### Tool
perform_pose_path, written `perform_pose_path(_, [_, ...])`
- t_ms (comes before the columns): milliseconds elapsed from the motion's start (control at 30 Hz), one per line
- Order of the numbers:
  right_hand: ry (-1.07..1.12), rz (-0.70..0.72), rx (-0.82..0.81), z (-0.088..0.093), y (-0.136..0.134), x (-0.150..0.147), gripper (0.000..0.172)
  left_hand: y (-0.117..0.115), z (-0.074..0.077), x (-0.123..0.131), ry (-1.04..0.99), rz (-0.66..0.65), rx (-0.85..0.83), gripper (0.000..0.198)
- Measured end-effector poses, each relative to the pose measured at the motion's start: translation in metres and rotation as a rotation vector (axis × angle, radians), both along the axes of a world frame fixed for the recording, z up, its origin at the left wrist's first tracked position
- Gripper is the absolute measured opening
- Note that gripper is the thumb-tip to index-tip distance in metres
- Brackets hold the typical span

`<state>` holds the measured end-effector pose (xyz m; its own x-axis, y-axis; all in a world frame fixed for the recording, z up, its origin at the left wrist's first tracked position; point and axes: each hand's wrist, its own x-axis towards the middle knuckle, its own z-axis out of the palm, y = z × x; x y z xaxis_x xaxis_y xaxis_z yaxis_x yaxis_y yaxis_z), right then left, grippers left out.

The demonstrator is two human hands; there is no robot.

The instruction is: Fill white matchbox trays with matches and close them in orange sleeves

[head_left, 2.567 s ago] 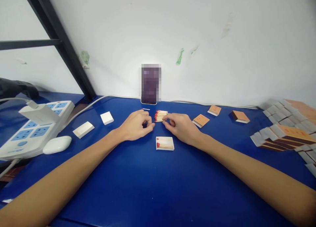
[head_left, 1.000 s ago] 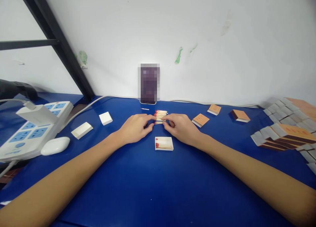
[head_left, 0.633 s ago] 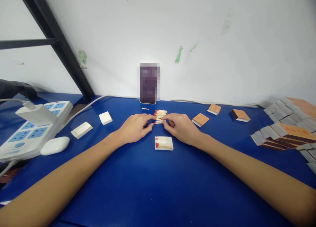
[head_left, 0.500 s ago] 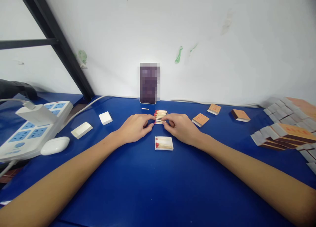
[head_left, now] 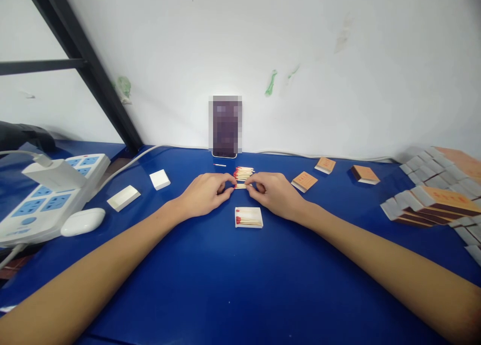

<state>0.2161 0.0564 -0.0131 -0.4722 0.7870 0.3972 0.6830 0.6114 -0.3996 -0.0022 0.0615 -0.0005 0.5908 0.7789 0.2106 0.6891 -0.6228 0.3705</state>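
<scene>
A small group of matches [head_left: 240, 186] lies between my two hands, just in front of a larger pile of matches [head_left: 244, 173] with red heads to the left. My left hand [head_left: 208, 192] is curled, its thumb and index finger at the red-headed ends of the small group. At the plain ends, the curled thumb and index finger of my right hand [head_left: 272, 192] pinch the same matches. Nearer to me sits a white matchbox tray [head_left: 255, 211], partly filled with matches. A single match [head_left: 220, 165] lies apart, behind my left hand.
Two white trays [head_left: 124, 198] and an earbud case [head_left: 83, 222] lie left, beside a power strip [head_left: 48, 210]. Orange matchbox sleeves [head_left: 305, 181] are on the right, with stacked matchboxes [head_left: 449, 200] farther out. A phone [head_left: 225, 127] leans on the wall.
The small group of matches between my fingers has come slightly toward me, and a blue gap now shows between it and the pile. My hands have barely moved.
</scene>
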Motion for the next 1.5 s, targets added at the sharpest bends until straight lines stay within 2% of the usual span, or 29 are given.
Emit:
perform_pose_path(233, [0.019, 0.015, 0.001, -0.0010, 0.0002, 0.0010, 0.013, 0.0002, -0.0001, 0.0003, -0.001, -0.004, 0.010, 0.020])
perform_pose_path(500, [-0.012, -0.014, -0.001, -0.0009, 0.0003, 0.0002, 0.015, -0.0003, 0.0020, 0.0012, 0.025, 0.008, 0.006, 0.027])
perform_pose_path(800, [-0.022, -0.006, 0.001, -0.0004, -0.0004, 0.0004, 0.015, 0.0009, 0.0014, 0.0023, 0.019, 0.029, -0.014, 0.022])
perform_pose_path(1233, [-0.014, 0.001, -0.031, 0.0003, -0.0014, 0.0014, 0.013, 0.0004, 0.0013, 0.0010, 0.006, -0.015, -0.009, 0.019])
perform_pose_path(1400, [-0.017, -0.066, -0.019, 0.0007, -0.0024, 0.0006, 0.016, -0.0009, 0.0006, 0.0011, 0.016, 0.000, -0.005, 0.026])
perform_pose_path(1500, [-0.060, -0.119, -0.005, 0.0006, -0.0031, 0.0001, 0.021, -0.0009, -0.0005, 0.0019, 0.042, 0.022, 0.070, 0.028])
